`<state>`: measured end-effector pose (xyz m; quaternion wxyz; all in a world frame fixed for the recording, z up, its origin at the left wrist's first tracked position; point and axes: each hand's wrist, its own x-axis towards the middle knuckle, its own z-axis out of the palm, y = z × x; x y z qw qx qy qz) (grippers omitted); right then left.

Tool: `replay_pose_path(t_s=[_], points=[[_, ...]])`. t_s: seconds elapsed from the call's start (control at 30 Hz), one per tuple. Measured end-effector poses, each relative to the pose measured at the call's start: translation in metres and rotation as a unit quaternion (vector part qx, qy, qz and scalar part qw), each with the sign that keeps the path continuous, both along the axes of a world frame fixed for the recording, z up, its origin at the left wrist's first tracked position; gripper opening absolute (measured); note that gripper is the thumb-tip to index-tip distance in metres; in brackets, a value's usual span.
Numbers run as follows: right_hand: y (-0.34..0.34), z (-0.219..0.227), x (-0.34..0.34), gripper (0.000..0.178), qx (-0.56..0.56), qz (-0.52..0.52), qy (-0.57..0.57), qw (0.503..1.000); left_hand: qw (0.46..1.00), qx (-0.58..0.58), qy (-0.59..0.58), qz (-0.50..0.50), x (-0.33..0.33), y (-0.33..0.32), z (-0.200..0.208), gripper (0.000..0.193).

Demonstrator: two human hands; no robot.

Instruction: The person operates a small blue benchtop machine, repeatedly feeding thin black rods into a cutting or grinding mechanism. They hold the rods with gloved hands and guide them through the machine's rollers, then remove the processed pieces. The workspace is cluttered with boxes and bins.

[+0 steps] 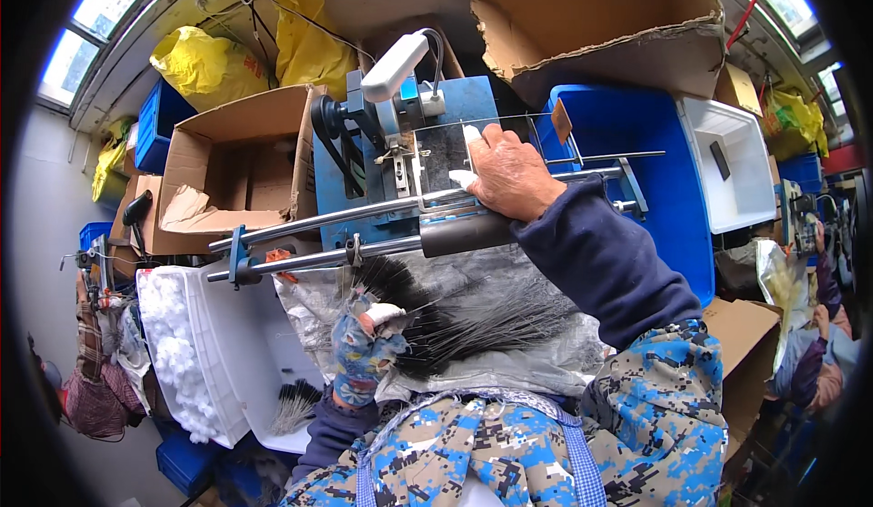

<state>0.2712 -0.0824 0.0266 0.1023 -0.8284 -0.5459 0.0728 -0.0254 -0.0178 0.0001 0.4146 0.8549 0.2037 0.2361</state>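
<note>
My left hand [364, 348], in a patterned cloth glove with a white-covered fingertip, is closed at the left edge of a pile of thin wire stems with black bristles [436, 325]. What its fingers hold cannot be made out. My bare right hand [509, 170] lies on the dark, flat bed [443, 157] of a blue bench machine [341, 220]. Its thumb and index finger, both white-tipped, are spread apart. A thin wire runs across beside the index finger. Below the right wrist, a dark sleeve [468, 233] surrounds the front metal rail [318, 260].
An open cardboard box [296, 166] stands left of the machine; a larger one [618, 66] is behind right. A blue bin [668, 189] and white tray [759, 170] stand right. White tubs [214, 352] at left hold white fluffy pieces and bristles. Other people work at both sides.
</note>
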Motion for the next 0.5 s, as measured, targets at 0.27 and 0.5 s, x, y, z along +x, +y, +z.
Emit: replay_pose_path(t_s=[0.27, 0.5], points=[[0.004, 0.005, 0.039, 0.022, 0.025, -0.006, -0.163, 0.986, 1.000, 0.022, -0.017, -0.001, -0.002, -0.003, 0.004, 0.025], [-0.015, 0.015, 0.032, 0.006, -0.013, 0.052, -0.253, 0.966, 0.998, 0.037, -0.042, 0.020, -0.003, -0.004, 0.016, 0.027]])
